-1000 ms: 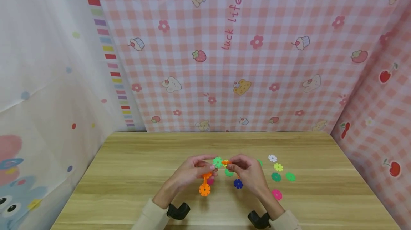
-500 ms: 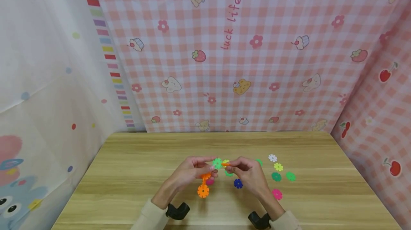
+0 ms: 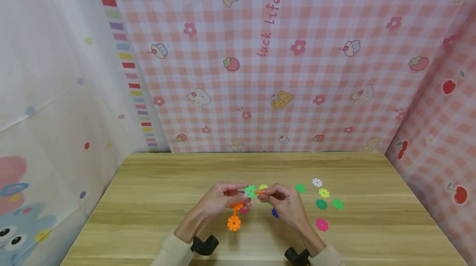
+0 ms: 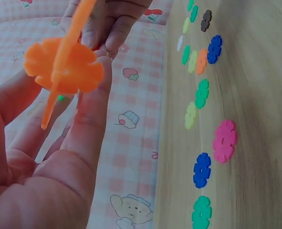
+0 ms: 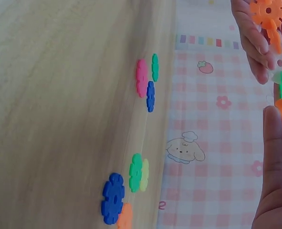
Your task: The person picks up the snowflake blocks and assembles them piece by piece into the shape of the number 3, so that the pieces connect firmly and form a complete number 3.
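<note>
My left hand [image 3: 217, 200] pinches a chain of interlocking snowflake discs above the table. An orange disc [image 3: 234, 223] hangs from the chain's lower end, joined to another orange disc [image 4: 64, 65]. A clear disc [image 5: 280, 62] lies between the orange pieces and a green disc [image 3: 251, 191], which stands out past my left fingertips. My right hand [image 3: 287, 203] pinches a single orange disc [image 3: 258, 192] between thumb and fingers, edge-on to the head view. That disc meets the green one's edge; whether their slots are engaged I cannot tell.
Loose discs lie on the wooden table [image 3: 148, 208]: a pink one [image 3: 322, 224], a white one [image 3: 317, 182], a yellow one [image 3: 324, 193], several greens, and a blue one [image 3: 274, 212] partly behind my right hand. Patterned cloth [image 3: 282, 72] hangs behind the table.
The orange disc in my right hand has shifted slightly left and down with the green disc. The hanging orange end has swung a little left and lower.
</note>
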`<state>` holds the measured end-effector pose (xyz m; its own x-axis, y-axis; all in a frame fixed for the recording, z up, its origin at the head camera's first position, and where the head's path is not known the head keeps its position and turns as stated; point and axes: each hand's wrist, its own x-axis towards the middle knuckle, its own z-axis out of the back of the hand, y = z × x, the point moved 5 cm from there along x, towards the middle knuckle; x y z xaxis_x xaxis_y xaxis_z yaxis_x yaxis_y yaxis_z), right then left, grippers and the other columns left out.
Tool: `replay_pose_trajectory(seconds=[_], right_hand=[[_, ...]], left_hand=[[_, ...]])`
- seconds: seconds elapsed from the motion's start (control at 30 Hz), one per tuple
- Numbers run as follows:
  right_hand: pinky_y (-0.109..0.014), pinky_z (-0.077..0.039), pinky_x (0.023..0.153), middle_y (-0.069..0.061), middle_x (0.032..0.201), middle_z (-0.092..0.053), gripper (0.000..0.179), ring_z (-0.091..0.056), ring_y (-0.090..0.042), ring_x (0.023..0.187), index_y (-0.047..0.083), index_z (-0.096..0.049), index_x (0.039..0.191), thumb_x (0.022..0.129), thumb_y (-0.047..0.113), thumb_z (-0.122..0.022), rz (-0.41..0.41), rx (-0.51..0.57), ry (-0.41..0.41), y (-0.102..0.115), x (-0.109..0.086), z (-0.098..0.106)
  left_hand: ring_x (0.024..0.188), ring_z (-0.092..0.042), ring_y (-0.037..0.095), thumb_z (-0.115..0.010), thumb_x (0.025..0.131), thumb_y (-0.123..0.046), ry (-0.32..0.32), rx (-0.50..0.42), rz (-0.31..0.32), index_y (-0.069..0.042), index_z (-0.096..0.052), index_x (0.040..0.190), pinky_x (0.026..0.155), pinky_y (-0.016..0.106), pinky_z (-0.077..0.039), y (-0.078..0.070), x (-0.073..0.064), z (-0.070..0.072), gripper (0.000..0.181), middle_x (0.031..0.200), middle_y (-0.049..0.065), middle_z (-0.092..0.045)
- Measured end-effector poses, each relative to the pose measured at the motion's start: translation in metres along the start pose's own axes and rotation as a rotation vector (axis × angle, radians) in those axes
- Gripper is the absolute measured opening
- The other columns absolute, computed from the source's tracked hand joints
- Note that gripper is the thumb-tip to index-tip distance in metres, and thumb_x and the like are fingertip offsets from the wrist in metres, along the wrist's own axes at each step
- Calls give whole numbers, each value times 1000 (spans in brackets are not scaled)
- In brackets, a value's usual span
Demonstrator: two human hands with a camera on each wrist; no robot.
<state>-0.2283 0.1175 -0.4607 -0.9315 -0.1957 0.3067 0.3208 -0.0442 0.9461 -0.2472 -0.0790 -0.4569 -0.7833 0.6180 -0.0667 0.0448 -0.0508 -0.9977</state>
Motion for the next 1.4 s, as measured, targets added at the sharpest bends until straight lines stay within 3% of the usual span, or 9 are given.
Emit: replay_pose_trajectory(seconds=[0.3,0.43,0.63,0.77,0.97,1.1,1.4], right_hand=[[-29,-59,80,-18,96,-73,7,-73,-21,87,0,-69,96,91,-4,-66,-70,-42,-27,-2,2,-1],[-33,-60,79,-19,101,-72,16,-73,-27,88,1,-68,105,90,-5,-66,-90,-71,-17,-5,4,-2],[-34,-60,76,-29,113,-63,32,-72,-24,86,-2,-61,120,88,-7,-66,-194,-24,6,-18,8,-5],[-31,-60,75,-30,113,-61,37,-71,-22,84,-9,-58,122,87,-3,-69,-269,10,52,-30,10,-12],[-34,-60,62,-23,101,-64,38,-69,-25,72,-12,-58,119,81,-12,-62,-311,-17,118,-47,12,-28],[-37,-58,54,-17,86,-65,38,-63,-21,58,-12,-59,116,78,-15,-60,-363,-32,127,-55,11,-37],[-30,-55,48,-4,68,-58,31,-55,-12,53,-5,-64,108,78,-8,-69,-449,-143,134,-60,8,-45]], left_hand=[[102,-69,27,-63,98,-22,-17,48,36,-9,-50,144,97,41,-53,1,0,2,49,114,23,-69],[105,-68,31,-62,99,-25,-27,67,46,-12,-50,143,99,43,-51,3,-1,7,47,115,20,-69],[107,-65,38,-61,99,-29,-111,111,54,-18,-53,140,97,41,-51,2,-5,22,43,110,13,-69],[107,-64,40,-60,100,-28,-154,125,59,-18,-53,139,96,42,-51,2,-6,30,41,112,17,-67],[108,-64,42,-57,100,-21,-177,111,67,-14,-49,142,98,54,-49,4,-7,37,43,114,19,-66],[108,-64,41,-54,102,-20,-194,106,77,-15,-46,144,99,52,-49,5,-8,41,43,112,15,-65],[108,-65,39,-55,101,-19,-205,67,90,-13,-45,145,96,52,-51,6,-9,45,45,112,16,-64]])
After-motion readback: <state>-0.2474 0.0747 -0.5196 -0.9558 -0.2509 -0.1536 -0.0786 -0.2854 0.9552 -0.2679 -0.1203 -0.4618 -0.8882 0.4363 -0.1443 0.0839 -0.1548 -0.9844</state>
